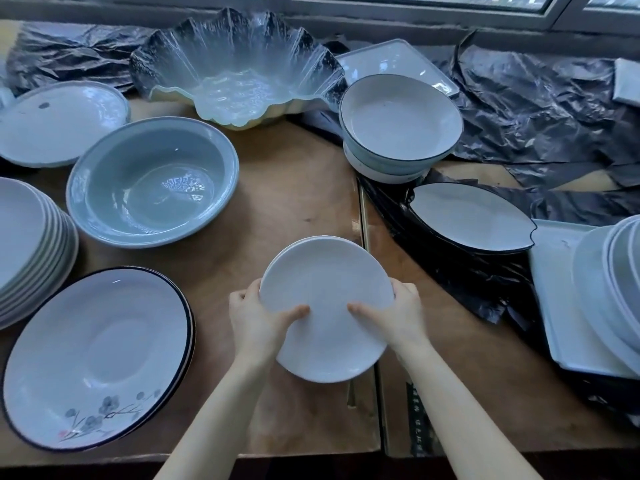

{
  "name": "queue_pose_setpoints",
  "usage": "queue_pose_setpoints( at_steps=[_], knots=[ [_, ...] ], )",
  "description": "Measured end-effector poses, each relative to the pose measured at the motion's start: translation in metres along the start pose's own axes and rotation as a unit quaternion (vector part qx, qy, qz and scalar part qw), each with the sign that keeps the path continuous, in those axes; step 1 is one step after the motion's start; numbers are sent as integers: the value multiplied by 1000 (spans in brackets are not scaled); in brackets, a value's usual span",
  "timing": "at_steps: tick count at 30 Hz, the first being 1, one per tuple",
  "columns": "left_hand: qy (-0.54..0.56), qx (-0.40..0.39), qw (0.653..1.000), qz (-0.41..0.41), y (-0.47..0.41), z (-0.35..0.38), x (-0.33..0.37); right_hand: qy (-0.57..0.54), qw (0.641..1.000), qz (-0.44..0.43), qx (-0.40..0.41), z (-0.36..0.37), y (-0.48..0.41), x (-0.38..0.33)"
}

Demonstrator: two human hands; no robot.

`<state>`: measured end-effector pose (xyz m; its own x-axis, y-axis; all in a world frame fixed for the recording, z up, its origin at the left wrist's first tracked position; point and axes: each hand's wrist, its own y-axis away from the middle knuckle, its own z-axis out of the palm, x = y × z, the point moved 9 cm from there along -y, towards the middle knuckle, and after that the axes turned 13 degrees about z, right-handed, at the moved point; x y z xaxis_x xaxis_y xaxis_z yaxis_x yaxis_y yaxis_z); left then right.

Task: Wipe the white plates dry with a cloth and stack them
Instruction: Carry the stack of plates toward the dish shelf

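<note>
Head view showed me my left hand (258, 317) and right hand (398, 313) gripping one white plate (325, 306) from opposite sides. Each thumb lay flat on the upper face and the fingers curled under the rim, out of sight. I judged the two-sided hold was there to keep a possibly wet, slippery plate from tipping. The plate was lifted clear of the counter (294, 188) and tilted toward me, so its whole face was open to inspect or wipe.

A second rim (322, 239) peeked out just behind its far edge. I could not tell whether that was another plate carried beneath it.

No cloth was visible in either hand or anywhere on the counter, so I reckoned the wiping could not begin until one hand let go to fetch it.

Outward, a left stack (31, 244) of white plates sat near the counter's edge. A right stack (609, 271) leaned on a tray (554, 306), probably to drain. A grey-blue bowl (152, 181) stood beyond my left hand, well apart from the plate. Which stack was the dried one I couldn't say.
</note>
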<state>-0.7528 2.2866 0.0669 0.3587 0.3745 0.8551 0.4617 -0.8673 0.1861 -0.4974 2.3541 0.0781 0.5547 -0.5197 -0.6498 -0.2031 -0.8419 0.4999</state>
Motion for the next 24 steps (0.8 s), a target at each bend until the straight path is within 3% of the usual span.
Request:
queue_pose_setpoints(
  at_steps=[3, 7, 16, 24],
  knots=[
    [4, -3, 1000, -2, -2, 3, -1, 15, 1000, 10, 1, -1, -2, 2],
    [-71, -6, 997, -2, -6, 0, 2, 15, 1000, 28, -2, -1, -4, 5],
    [-49, -16, 999, -6, -12, 4, -3, 49, 998, 25, -7, 3, -7, 0],
    [-113, -53, 992, -2, -18, 6, -3, 69, 997, 28, -19, 7, -12, 2]
  ],
)
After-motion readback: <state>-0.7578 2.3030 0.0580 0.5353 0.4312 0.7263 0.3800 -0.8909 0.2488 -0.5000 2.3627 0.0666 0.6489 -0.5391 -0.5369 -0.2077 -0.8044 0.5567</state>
